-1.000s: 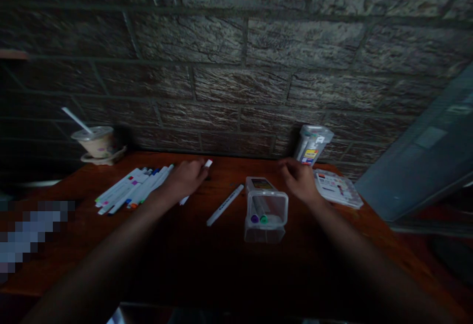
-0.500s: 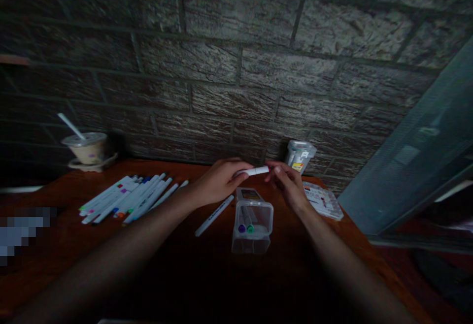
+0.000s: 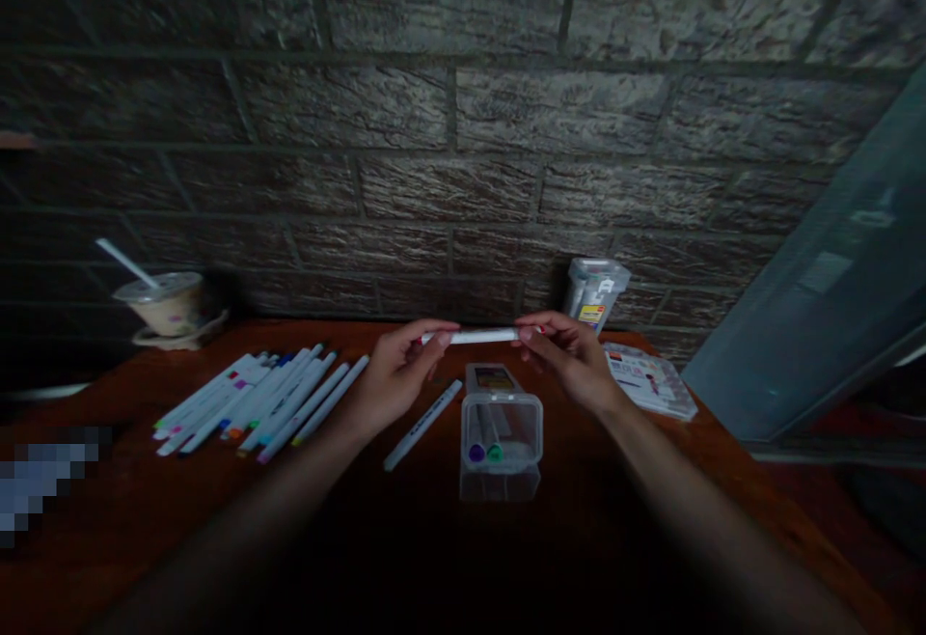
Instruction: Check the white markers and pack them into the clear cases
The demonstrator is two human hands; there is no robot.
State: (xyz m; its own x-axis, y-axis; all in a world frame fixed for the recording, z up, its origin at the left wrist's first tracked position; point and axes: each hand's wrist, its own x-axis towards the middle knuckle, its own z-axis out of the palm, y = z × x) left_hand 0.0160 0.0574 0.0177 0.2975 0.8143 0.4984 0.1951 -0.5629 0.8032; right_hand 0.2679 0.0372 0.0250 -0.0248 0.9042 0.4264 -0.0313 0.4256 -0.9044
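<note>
Between my two hands a white marker [image 3: 481, 336] with red at its ends is held level above the table. My left hand [image 3: 401, 370] pinches its left end and my right hand [image 3: 568, 355] pinches its right end. Below them a clear plastic case [image 3: 501, 476] lies on its side, its open end towards me. Inside it are a purple-ended marker [image 3: 476, 452] and a green-ended marker [image 3: 495, 453]. A loose white marker [image 3: 423, 425] rests on the table, left of the case.
Several white markers [image 3: 267, 399] lie in a pile on the table's left [image 3: 217, 510]. Behind them stands a lidded cup with a straw [image 3: 170, 305]. A second clear case [image 3: 594, 295] stands upright by the brick wall [image 3: 492, 196], with a printed flat pack [image 3: 651, 382] near it.
The marker has turned level and more of its length shows. My left hand has shifted left to the marker's other end; my right hand still grips the right end. The camera view has tilted slightly.
</note>
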